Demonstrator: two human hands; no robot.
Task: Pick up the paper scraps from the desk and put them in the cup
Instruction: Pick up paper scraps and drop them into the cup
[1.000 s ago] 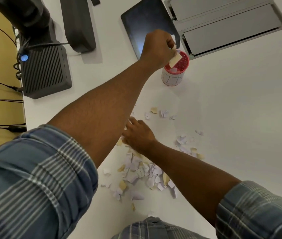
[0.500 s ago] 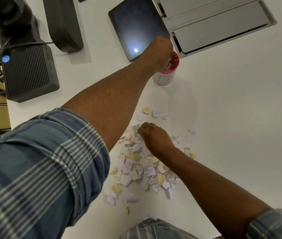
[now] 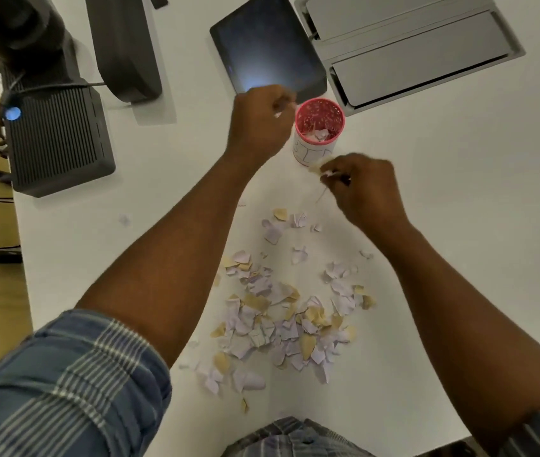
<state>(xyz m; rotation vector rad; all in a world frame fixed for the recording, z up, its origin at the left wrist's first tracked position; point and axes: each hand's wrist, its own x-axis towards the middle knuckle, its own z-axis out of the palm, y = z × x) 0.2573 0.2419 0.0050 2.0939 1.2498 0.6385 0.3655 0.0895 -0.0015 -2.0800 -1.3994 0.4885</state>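
Note:
A pile of white and tan paper scraps (image 3: pixel 281 318) lies on the white desk (image 3: pixel 443 225) in front of me. The cup (image 3: pixel 318 131), white with a pink rim and red inside, stands beyond the pile and holds a few scraps. My left hand (image 3: pixel 260 122) hovers just left of the cup's rim, fingers curled, with a small white bit showing at the fingertips. My right hand (image 3: pixel 361 189) is raised just in front of the cup, pinching a few tan and white scraps (image 3: pixel 319 168).
A dark tablet (image 3: pixel 265 47) lies right behind the cup. A grey hatch (image 3: pixel 407 47) is set in the desk at the back right. A black ribbed box (image 3: pixel 54 136) with a blue light and a monitor foot (image 3: pixel 123 44) stand at the back left, with cables over the desk's left edge.
My left hand has pulled back from over the cup to its left side after dropping a scrap in. My right hand has lifted from the pile toward the cup with scraps.

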